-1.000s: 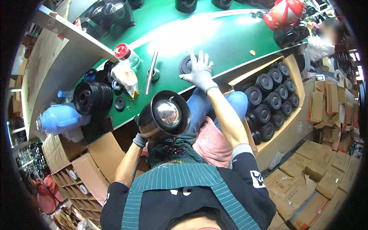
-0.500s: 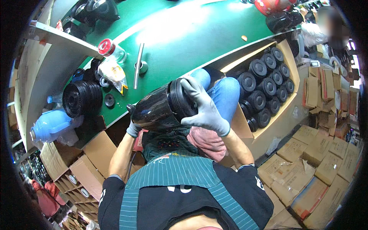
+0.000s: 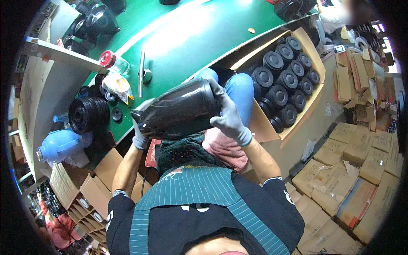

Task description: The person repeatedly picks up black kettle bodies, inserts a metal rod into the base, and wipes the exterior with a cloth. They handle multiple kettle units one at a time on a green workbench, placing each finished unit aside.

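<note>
A glossy black jug shell point(image 3: 176, 111) lies sideways above my lap, its pointed spout toward the left. My left hand point(image 3: 139, 135), in a grey glove, grips the spout end; the shell hides part of its fingers. At the wide right end, my right hand point(image 3: 230, 119), also gloved in grey, is wrapped over the rim and the dark end piece. Most of that end piece is covered by the glove. Beyond the shell, on the green table point(image 3: 170, 55), a metal rod point(image 3: 141, 76) leans beside a short grey-green cylinder point(image 3: 147, 76).
An open carton point(image 3: 297, 117) of round black parts point(image 3: 279, 95) stands to the right. On the left are stacked black rings point(image 3: 87, 114), a light-blue jug point(image 3: 63, 145), a red-lidded jar point(image 3: 114, 62) and a partitioned carton point(image 3: 91, 191). Closed cartons point(image 3: 325, 182) cover the lower right.
The shell has turned to lie more level, and its wide end has shifted right. My right hand has pressed closer around the end piece, whose ridged side no longer shows.
</note>
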A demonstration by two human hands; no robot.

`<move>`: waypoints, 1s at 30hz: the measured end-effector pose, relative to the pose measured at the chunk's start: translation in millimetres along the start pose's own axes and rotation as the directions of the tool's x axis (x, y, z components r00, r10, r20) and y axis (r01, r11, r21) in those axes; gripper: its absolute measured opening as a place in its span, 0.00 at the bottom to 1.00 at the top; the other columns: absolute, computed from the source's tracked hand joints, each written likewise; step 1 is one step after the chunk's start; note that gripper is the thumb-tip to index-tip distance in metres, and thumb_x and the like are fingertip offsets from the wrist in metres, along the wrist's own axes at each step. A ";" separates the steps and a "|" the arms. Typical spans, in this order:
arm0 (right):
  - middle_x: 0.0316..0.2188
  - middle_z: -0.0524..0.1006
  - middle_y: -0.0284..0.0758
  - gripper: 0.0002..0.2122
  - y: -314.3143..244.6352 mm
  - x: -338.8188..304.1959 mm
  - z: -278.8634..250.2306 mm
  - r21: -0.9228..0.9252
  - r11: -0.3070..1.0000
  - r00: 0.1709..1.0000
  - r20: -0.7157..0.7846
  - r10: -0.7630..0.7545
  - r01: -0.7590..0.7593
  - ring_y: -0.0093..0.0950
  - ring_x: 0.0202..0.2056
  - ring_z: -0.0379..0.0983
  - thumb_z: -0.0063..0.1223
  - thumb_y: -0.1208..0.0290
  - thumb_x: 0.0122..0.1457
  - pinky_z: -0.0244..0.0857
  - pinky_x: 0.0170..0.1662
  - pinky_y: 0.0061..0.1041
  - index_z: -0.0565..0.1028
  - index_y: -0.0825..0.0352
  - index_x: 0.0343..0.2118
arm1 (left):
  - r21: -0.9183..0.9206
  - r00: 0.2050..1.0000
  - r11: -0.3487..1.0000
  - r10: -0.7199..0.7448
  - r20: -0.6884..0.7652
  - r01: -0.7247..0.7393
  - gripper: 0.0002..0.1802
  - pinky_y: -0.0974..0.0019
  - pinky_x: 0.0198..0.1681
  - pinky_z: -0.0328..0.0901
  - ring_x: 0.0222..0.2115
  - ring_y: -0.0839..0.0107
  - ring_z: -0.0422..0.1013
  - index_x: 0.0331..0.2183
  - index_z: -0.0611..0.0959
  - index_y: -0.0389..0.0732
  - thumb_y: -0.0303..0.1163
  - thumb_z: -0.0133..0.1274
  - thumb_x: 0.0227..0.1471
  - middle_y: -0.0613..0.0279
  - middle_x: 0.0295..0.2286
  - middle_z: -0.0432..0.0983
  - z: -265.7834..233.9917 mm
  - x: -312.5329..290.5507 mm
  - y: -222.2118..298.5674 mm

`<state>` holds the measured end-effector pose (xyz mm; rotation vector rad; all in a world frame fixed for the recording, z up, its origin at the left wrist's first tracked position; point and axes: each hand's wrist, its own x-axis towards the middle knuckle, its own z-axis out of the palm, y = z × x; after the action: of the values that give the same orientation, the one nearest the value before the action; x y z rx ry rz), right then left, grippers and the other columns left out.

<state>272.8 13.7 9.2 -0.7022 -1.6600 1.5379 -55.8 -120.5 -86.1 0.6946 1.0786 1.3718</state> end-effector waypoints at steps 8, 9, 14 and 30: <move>0.77 0.55 0.45 0.57 -32.1 16.2 -4.8 0.232 0.968 0.986 0.157 0.054 -0.090 0.35 0.76 0.53 0.69 0.43 0.57 0.46 0.77 0.33 0.47 0.70 0.79 | 0.737 0.814 0.515 0.575 0.082 -0.437 0.22 0.58 0.53 0.75 0.44 0.58 0.84 0.49 0.88 0.30 0.27 0.68 0.53 0.50 0.44 0.87 61.5 -0.2 80.2; 0.78 0.53 0.45 0.57 -33.7 17.0 -4.2 0.244 0.964 0.983 0.171 0.065 -0.106 0.35 0.76 0.51 0.67 0.41 0.59 0.44 0.78 0.33 0.45 0.70 0.79 | 0.795 0.784 0.392 0.599 0.162 -0.463 0.22 0.58 0.53 0.76 0.45 0.56 0.84 0.49 0.88 0.31 0.27 0.68 0.52 0.49 0.45 0.87 64.9 2.0 92.7; 0.78 0.53 0.45 0.34 -31.3 13.2 -4.3 0.454 0.834 0.948 0.106 0.299 -0.314 0.34 0.79 0.44 0.35 0.51 0.80 0.35 0.79 0.30 0.49 0.73 0.78 | 0.774 0.649 0.022 0.560 0.515 -0.633 0.23 0.54 0.53 0.77 0.45 0.48 0.84 0.50 0.88 0.34 0.35 0.64 0.54 0.43 0.46 0.86 83.0 4.5 129.2; 0.72 0.66 0.48 0.34 -34.8 -43.5 -1.5 0.011 0.998 0.939 -0.340 0.056 -0.056 0.37 0.74 0.58 0.34 0.51 0.79 0.46 0.76 0.32 0.59 0.80 0.73 | 0.682 0.755 0.341 0.414 0.508 -0.647 0.23 0.60 0.49 0.77 0.45 0.50 0.85 0.49 0.89 0.35 0.35 0.60 0.53 0.44 0.43 0.86 127.6 43.7 132.0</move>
<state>301.9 -25.0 36.6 -0.9634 -1.3895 1.3644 -1.9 -36.6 74.1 2.0791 1.3472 1.1605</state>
